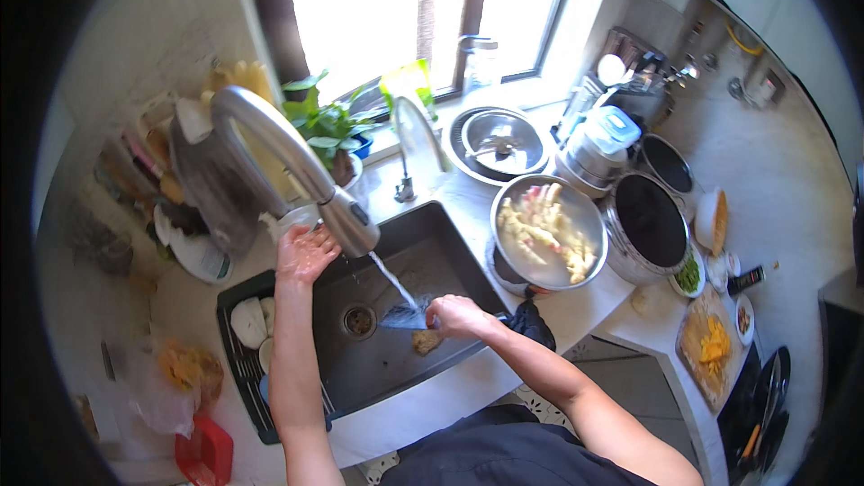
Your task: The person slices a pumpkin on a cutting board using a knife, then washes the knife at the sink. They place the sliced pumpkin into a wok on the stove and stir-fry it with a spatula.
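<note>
Water runs from the pull-down head of a steel kitchen faucet point(347, 219) into a dark sink point(432, 250). My right hand point(459, 316) grips a flat, blue-grey, blade-like utensil point(403, 316) under the stream; blur and splashing hide its exact kind. Just below that hand, a tan scrubbing pad point(425, 342) lies on the sink floor, to the right of the drain strainer point(358, 321). Beside the faucet head my left hand point(307, 255) is wet, palm up, with no object visible in it. A pale bowl point(297, 217) is partly behind its fingers.
A steel bowl of chicken feet in water point(550, 233) stands right of the sink, near a large pot point(651, 223). A dish rack point(233, 344) holds white dishes under my left forearm. Chopped orange food lies on a cutting board point(702, 351). A red container point(204, 452) sits lower left.
</note>
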Demonstrator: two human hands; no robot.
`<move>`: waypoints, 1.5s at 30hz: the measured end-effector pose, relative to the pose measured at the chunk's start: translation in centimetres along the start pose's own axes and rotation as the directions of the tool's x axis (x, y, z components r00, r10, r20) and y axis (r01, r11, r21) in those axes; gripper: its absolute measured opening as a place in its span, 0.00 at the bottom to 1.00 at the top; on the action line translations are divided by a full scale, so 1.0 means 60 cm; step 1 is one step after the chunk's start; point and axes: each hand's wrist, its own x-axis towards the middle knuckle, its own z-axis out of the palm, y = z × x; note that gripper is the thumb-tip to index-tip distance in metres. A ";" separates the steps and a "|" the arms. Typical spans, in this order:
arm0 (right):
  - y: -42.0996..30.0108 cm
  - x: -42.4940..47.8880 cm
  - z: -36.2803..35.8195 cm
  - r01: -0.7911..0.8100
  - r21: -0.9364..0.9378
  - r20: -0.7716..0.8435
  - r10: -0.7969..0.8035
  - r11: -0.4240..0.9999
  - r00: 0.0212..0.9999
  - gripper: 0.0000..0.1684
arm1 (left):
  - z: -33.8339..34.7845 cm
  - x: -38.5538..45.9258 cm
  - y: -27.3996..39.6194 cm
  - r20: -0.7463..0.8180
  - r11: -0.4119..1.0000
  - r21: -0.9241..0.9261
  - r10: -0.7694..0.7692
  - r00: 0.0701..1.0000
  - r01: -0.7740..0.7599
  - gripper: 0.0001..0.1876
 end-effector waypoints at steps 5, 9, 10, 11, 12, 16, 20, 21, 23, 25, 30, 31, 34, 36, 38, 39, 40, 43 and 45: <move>-0.032 -0.020 0.038 0.034 -0.301 -0.186 -0.094 0.953 0.978 0.08 | -0.013 -0.032 -0.050 -0.029 0.922 0.388 0.026 0.999 -0.013 0.32; -0.065 -0.034 0.037 0.086 -0.128 -0.095 -0.098 0.988 0.991 0.05 | -0.170 -0.038 -0.098 -0.063 0.126 0.991 0.225 0.972 0.035 0.27; -0.047 -0.044 0.041 0.012 -0.180 -0.056 -0.022 0.984 0.998 0.05 | -0.166 -0.037 -0.143 -0.016 -0.370 0.925 0.183 0.983 0.084 0.29; -0.065 -0.063 0.046 0.028 -0.199 -0.216 -0.071 0.980 0.974 0.04 | -0.177 -0.057 -0.149 0.116 -0.504 0.860 0.049 0.992 -0.076 0.33; -0.064 -0.062 0.057 0.074 -0.194 -0.282 -0.128 0.978 0.951 0.05 | -0.200 -0.062 -0.151 0.089 -0.424 0.903 0.025 0.996 -0.070 0.32; -0.057 -0.053 0.089 0.074 0.211 -0.247 -0.021 0.975 0.969 0.07 | -0.225 -0.127 -0.188 -0.190 0.097 0.979 0.122 0.974 0.179 0.20; -0.075 -0.107 0.095 0.098 -0.203 -0.473 -0.185 0.974 0.861 0.05 | -0.257 -0.172 -0.234 0.156 -0.770 0.631 0.011 0.988 -0.091 0.16; -0.076 -0.138 0.069 0.136 -0.132 -0.454 -0.182 0.982 0.872 0.05 | -0.278 -0.165 -0.221 0.085 -0.372 0.927 0.061 0.995 -0.057 0.18; -0.046 -0.182 0.061 0.171 -0.161 -0.436 -0.226 0.972 0.871 0.07 | -0.240 -0.161 -0.256 -0.214 -0.493 0.819 0.214 0.953 0.294 0.17; -0.027 -0.250 0.047 0.136 -0.290 -0.484 -0.268 0.947 0.833 0.08 | -0.122 -0.234 -0.293 0.085 -0.778 0.628 0.074 0.994 0.004 0.14; 0.061 -0.486 0.001 0.254 -0.121 -0.731 -0.259 0.960 0.631 0.05 | -0.215 -0.230 -0.295 0.081 -0.461 0.870 0.483 0.872 0.174 0.21; 0.077 -0.549 -0.006 0.223 -0.158 -0.782 -0.260 0.962 0.566 0.05 | -0.247 -0.217 -0.286 0.068 -0.395 0.898 0.555 0.829 0.191 0.22; 0.155 -0.738 0.007 0.067 -0.041 -0.906 -0.065 0.997 0.418 0.07 | -0.075 -0.248 -0.388 0.193 -0.596 0.759 0.590 0.784 0.261 0.23; 0.211 -0.845 0.025 0.048 0.144 -0.950 0.125 0.988 0.286 0.09 | -0.057 -0.265 -0.434 0.185 -0.542 0.787 0.664 0.724 0.296 0.23; 0.267 -0.948 0.046 -0.052 0.349 -0.920 0.353 0.936 0.171 0.12 | -0.039 -0.274 -0.478 0.168 -0.490 0.812 0.717 0.676 0.318 0.23; 0.310 -0.986 0.071 -0.086 0.423 -0.904 0.427 0.902 0.031 0.11 | -0.027 -0.274 -0.497 0.158 -0.463 0.826 0.737 0.657 0.321 0.23; 0.351 -1.027 0.093 -0.133 0.490 -0.872 0.482 0.862 -0.089 0.11 | -0.016 -0.271 -0.516 0.148 -0.436 0.842 0.752 0.642 0.317 0.23; 0.459 -1.135 0.157 -0.310 0.688 -0.723 0.584 0.656 -0.370 0.07 | 0.017 -0.240 -0.566 0.306 -0.489 0.852 0.758 0.576 0.190 0.22; 0.538 -1.202 0.206 -0.416 0.736 -0.677 0.570 0.534 -0.466 0.07 | 0.095 -0.207 -0.625 0.601 -0.653 0.757 0.685 0.412 -0.018 0.16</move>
